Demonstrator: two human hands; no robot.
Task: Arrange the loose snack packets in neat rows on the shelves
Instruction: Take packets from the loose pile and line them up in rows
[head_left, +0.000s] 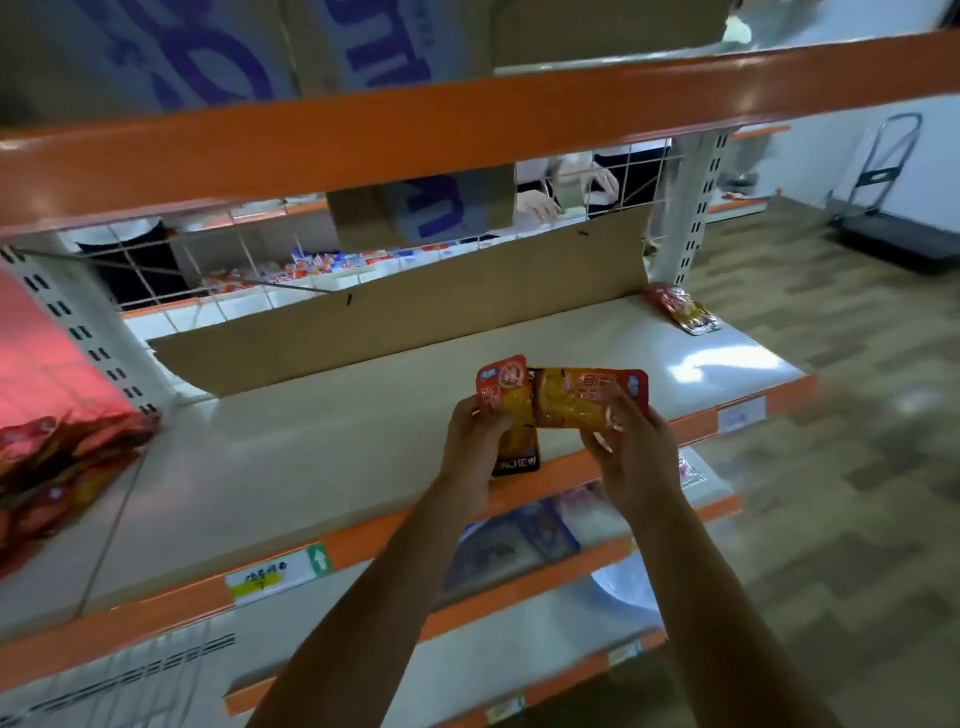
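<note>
Both hands hold red and yellow snack packets above the front of the white shelf (291, 467). My left hand (475, 441) grips an upright snack packet (506, 400) with a black lower end. My right hand (631, 447) grips a second snack packet (582, 397) lying sideways, its left end touching the first. A lone packet (680, 309) lies at the shelf's far right corner. At the left edge, a blurred pile of red packets (57, 467) rests on the shelf.
A brown cardboard sheet (405, 317) leans along the shelf's back. An orange beam (415, 135) crosses overhead with boxes above. Lower shelves (545, 535) hold other packets. Behind the wire mesh, another person's hands (571, 192) work. A trolley (883, 208) stands at the far right.
</note>
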